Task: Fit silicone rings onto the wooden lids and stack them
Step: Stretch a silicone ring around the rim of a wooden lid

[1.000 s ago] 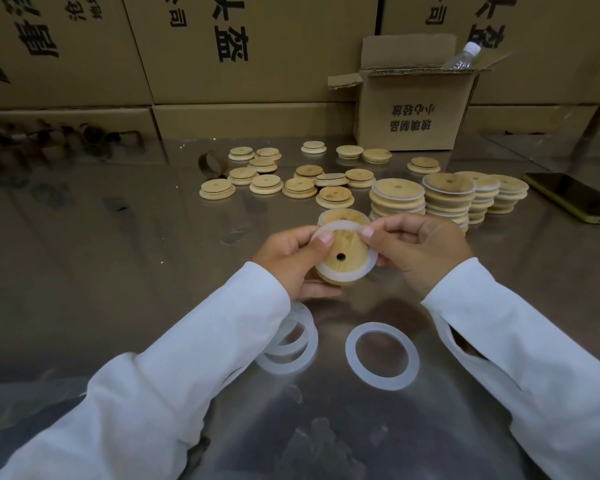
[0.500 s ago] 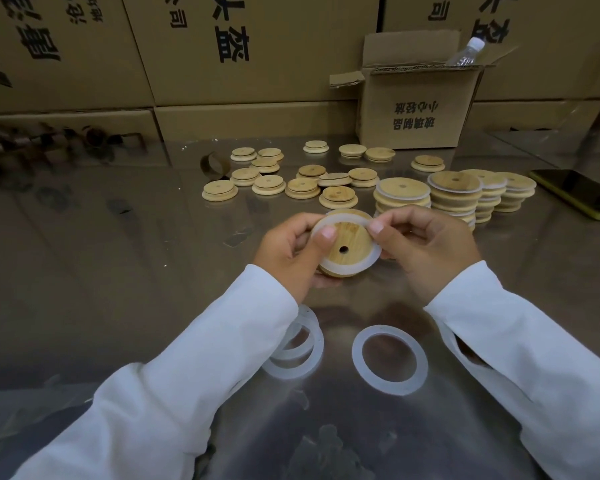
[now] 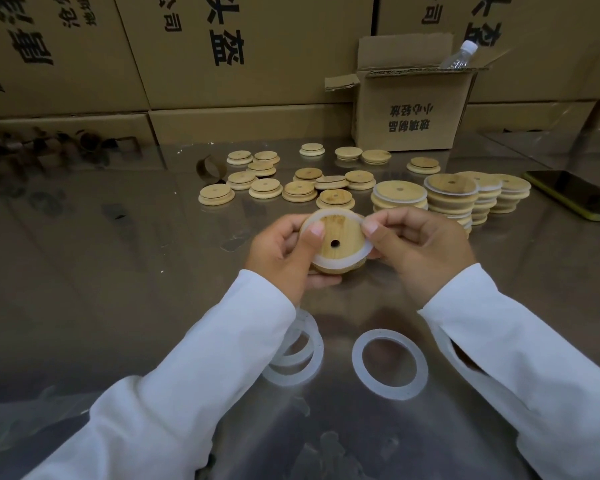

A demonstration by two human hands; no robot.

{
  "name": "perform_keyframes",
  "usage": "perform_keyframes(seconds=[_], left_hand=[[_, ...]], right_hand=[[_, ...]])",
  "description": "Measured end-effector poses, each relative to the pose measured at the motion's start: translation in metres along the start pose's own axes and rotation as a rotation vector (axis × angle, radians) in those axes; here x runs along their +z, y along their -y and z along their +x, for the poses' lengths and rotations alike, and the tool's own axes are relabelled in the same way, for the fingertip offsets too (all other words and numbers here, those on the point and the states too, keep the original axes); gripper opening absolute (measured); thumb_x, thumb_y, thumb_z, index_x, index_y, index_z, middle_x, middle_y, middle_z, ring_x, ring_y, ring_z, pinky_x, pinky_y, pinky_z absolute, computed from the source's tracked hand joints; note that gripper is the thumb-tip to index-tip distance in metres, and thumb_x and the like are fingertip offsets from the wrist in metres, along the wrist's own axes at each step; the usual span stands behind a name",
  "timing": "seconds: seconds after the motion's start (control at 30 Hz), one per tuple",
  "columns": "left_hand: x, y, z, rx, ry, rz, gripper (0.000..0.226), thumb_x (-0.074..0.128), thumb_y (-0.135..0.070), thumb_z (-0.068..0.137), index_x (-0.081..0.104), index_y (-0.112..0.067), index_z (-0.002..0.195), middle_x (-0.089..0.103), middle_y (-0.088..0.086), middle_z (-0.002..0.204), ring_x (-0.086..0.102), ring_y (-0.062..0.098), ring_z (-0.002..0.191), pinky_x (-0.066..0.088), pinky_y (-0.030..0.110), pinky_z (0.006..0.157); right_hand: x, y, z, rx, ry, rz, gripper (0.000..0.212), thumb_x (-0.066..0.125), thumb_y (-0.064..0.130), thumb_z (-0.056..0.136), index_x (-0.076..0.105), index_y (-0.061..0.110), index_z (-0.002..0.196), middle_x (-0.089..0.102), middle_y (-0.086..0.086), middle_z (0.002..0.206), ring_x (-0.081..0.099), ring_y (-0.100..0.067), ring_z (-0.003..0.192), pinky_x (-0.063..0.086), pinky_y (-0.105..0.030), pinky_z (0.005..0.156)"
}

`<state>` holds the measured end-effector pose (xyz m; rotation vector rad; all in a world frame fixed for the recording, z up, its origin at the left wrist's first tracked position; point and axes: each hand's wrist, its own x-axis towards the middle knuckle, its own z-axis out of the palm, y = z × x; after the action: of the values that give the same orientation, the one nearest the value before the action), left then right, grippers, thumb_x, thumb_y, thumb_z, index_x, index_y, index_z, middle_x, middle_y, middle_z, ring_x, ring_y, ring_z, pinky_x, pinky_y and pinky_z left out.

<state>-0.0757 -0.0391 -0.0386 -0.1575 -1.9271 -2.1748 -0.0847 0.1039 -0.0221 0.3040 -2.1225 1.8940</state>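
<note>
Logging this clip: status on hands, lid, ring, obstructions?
Left hand holds the wooden lid. Right hand pinches the silicone ring at its rim. Nothing blocks the finished stacks.

A reflective metal table (image 3: pixel 84 271) is backed by a wall of large printed cartons (image 3: pixel 257 46). A small open box (image 3: pixel 409 109) stands at the far edge with a plastic bottle (image 3: pixel 459 57) sticking out. A phone (image 3: pixel 575 194) lies at the right, and a brown cardboard ring (image 3: pixel 208 168) stands on edge.
</note>
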Motion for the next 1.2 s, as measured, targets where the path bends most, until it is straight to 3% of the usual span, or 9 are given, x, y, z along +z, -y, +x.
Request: perform_keyframes(seconds=[0.1, 0.2, 0.37, 0.47, 0.57, 0.67, 0.87, 1.03, 1.2], left_hand=[[0.002, -0.002, 0.001, -0.049, -0.029, -0.119, 0.012, 0.052, -0.019, 0.09, 0.063, -0.016, 0.092, 0.071, 0.003, 0.087, 0.07, 0.024, 0.084, 0.057, 0.031, 0.058], [0.004, -0.002, 0.001, -0.086, -0.028, -0.195, 0.013, 0.052, -0.019, 0.089, 0.062, -0.012, 0.094, 0.068, 0.012, 0.099, 0.068, 0.028, 0.091, 0.058, 0.034, 0.062], [0.0, 0.0, 0.001, -0.087, 0.047, -0.062, 0.011, 0.059, -0.016, 0.084, 0.063, -0.019, 0.094, 0.07, 0.003, 0.093, 0.068, 0.021, 0.091, 0.058, 0.031, 0.065], [-0.002, 0.002, 0.002, -0.008, 0.079, 0.172, 0.016, 0.063, -0.009, 0.083, 0.062, -0.022, 0.093, 0.069, 0.0, 0.093, 0.066, 0.017, 0.089, 0.058, 0.029, 0.073], [-0.004, 0.003, 0.0, 0.076, 0.107, 0.332, 0.018, 0.068, -0.011, 0.08, 0.062, -0.026, 0.089, 0.068, -0.004, 0.09, 0.065, 0.012, 0.086, 0.055, 0.021, 0.076], [-0.007, 0.004, 0.0, 0.103, 0.102, 0.406, 0.019, 0.068, -0.015, 0.08, 0.061, -0.032, 0.085, 0.069, -0.001, 0.092, 0.066, 0.019, 0.089, 0.055, 0.033, 0.081], [-0.009, -0.001, 0.002, 0.129, 0.121, 0.33, 0.017, 0.067, -0.011, 0.08, 0.062, -0.028, 0.083, 0.067, -0.004, 0.082, 0.062, 0.002, 0.07, 0.046, 0.011, 0.058], [-0.009, -0.001, 0.004, -0.007, 0.112, 0.134, 0.011, 0.064, -0.011, 0.081, 0.063, -0.02, 0.086, 0.069, 0.003, 0.085, 0.066, 0.02, 0.083, 0.056, 0.036, 0.073], [-0.01, 0.001, 0.005, -0.081, 0.123, 0.012, 0.009, 0.061, -0.011, 0.082, 0.063, -0.018, 0.088, 0.071, -0.003, 0.08, 0.068, 0.015, 0.081, 0.058, 0.032, 0.072]], right_hand=[[0.002, -0.005, -0.001, 0.075, -0.067, -0.052, 0.005, 0.066, 0.023, 0.081, 0.063, 0.027, 0.081, 0.067, 0.001, 0.08, 0.065, -0.012, 0.079, 0.056, -0.031, 0.075], [0.006, -0.005, -0.003, 0.067, -0.114, -0.103, 0.007, 0.065, 0.024, 0.081, 0.061, 0.027, 0.076, 0.066, 0.005, 0.079, 0.064, -0.013, 0.081, 0.055, -0.039, 0.079], [0.002, -0.006, 0.0, 0.049, -0.097, -0.202, 0.013, 0.062, 0.021, 0.084, 0.059, 0.027, 0.073, 0.066, 0.006, 0.08, 0.064, -0.017, 0.082, 0.055, -0.044, 0.079], [0.0, -0.008, 0.001, 0.005, -0.058, -0.275, 0.013, 0.062, 0.019, 0.085, 0.058, 0.027, 0.074, 0.063, 0.009, 0.08, 0.062, -0.014, 0.082, 0.054, -0.039, 0.081], [0.002, -0.006, -0.004, -0.142, 0.008, -0.428, 0.013, 0.062, 0.019, 0.085, 0.057, 0.026, 0.076, 0.059, 0.015, 0.076, 0.057, -0.006, 0.078, 0.047, -0.019, 0.072], [0.003, -0.005, -0.007, -0.231, 0.033, -0.497, 0.01, 0.063, 0.019, 0.084, 0.058, 0.024, 0.077, 0.061, 0.008, 0.08, 0.057, -0.011, 0.08, 0.047, -0.024, 0.071], [-0.002, -0.002, 0.0, -0.205, 0.03, -0.486, 0.012, 0.064, 0.021, 0.083, 0.06, 0.027, 0.074, 0.061, 0.011, 0.078, 0.056, -0.008, 0.079, 0.041, -0.012, 0.069], [-0.004, 0.002, 0.002, -0.181, 0.039, -0.412, 0.017, 0.064, 0.021, 0.083, 0.059, 0.031, 0.071, 0.06, 0.018, 0.074, 0.057, -0.003, 0.076, 0.042, -0.014, 0.069], [-0.004, 0.002, 0.003, -0.128, 0.036, -0.29, 0.018, 0.065, 0.021, 0.083, 0.061, 0.032, 0.069, 0.064, 0.014, 0.073, 0.061, -0.007, 0.076, 0.048, -0.021, 0.071]])
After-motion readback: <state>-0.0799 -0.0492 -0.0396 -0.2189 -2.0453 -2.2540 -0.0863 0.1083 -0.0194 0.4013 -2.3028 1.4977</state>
